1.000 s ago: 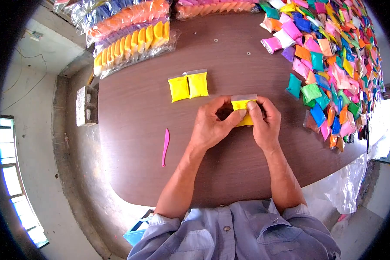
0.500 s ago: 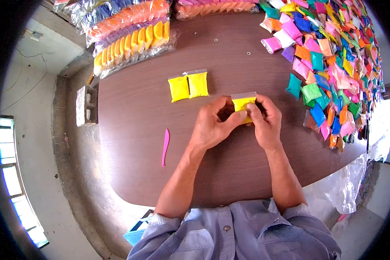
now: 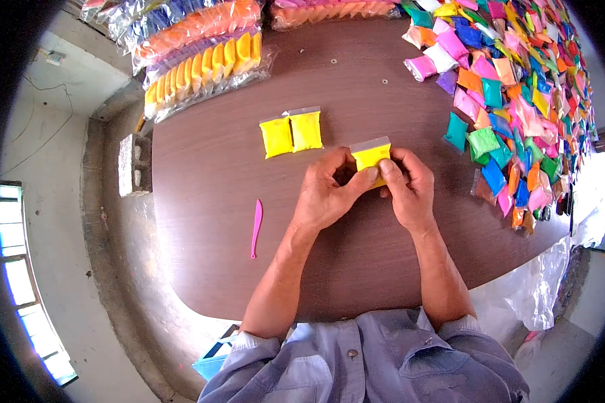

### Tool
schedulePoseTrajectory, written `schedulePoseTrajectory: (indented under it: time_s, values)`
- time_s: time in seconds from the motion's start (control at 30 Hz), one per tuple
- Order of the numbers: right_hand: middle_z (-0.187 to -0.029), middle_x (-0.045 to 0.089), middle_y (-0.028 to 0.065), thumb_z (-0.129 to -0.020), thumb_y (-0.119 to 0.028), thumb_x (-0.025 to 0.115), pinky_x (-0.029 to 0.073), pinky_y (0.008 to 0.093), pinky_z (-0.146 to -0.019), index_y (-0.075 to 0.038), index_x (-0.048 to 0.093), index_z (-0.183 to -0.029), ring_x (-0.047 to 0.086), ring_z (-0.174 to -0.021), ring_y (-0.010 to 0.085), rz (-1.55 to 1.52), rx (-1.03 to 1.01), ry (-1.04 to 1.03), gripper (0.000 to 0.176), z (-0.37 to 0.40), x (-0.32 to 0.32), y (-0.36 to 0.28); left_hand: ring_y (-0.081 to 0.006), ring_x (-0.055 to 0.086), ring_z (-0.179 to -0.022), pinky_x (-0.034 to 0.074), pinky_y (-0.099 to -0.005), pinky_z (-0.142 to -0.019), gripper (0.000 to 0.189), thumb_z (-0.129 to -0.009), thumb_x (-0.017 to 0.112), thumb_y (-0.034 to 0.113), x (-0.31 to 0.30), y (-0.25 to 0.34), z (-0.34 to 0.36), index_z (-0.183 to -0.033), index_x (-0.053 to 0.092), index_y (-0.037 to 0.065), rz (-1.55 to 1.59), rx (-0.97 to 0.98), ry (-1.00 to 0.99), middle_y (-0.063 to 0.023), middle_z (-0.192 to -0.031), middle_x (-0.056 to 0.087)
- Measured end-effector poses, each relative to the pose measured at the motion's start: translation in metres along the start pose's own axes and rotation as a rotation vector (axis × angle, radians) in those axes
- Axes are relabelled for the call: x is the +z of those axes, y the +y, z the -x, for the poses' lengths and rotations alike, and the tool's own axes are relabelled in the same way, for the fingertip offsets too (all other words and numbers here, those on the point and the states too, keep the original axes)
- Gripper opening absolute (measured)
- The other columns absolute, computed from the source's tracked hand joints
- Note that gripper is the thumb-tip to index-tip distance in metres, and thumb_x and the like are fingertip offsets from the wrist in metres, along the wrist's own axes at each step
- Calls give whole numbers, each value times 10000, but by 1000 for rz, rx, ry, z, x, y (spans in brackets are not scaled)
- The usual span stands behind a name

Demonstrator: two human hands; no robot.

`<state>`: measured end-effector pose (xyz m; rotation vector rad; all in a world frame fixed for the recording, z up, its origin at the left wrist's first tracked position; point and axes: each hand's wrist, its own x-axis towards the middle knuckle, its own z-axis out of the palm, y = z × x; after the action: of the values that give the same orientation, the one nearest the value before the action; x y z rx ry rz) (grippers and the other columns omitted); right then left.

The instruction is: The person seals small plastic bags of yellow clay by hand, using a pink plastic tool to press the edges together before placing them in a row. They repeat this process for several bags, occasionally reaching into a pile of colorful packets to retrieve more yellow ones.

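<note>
Between my two hands is a small yellow packet with a clear zip strip along its top edge. My left hand pinches its lower left side with the thumb across the front. My right hand grips the right side, its thumb pressed on the packet's face. The fingers behind the packet are partly hidden. Beyond my left hand, two more yellow packets lie side by side on the brown table. A pink plastic knife lies to the left of my left forearm.
A large pile of small coloured packets covers the table's right side. At the back left are clear bags of packets in rows, among them yellow ones and orange ones. A blue crate stands below the near edge; a concrete block is beyond the left edge.
The held yellow packet has shifted slightly left and tilted, its right end now higher. More of its front shows above my thumbs. My right hand has followed a little to the left.
</note>
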<state>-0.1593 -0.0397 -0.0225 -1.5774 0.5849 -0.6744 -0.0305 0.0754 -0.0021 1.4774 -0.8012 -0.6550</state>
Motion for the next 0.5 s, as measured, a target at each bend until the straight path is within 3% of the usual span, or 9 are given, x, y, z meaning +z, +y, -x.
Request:
schedulePoseTrajectory:
  time_s: [0.5]
  values:
    - [-827, 594, -43, -1039, -248, 660, 401, 203, -553, 5, 649, -1116, 497, -669, 11, -50, -20, -25, 265, 1, 3, -3, -48, 546, -706, 453, -265, -601, 171, -974, 729, 152, -4, 0, 1, -1017, 715, -12, 17, -111, -40, 26, -774, 648]
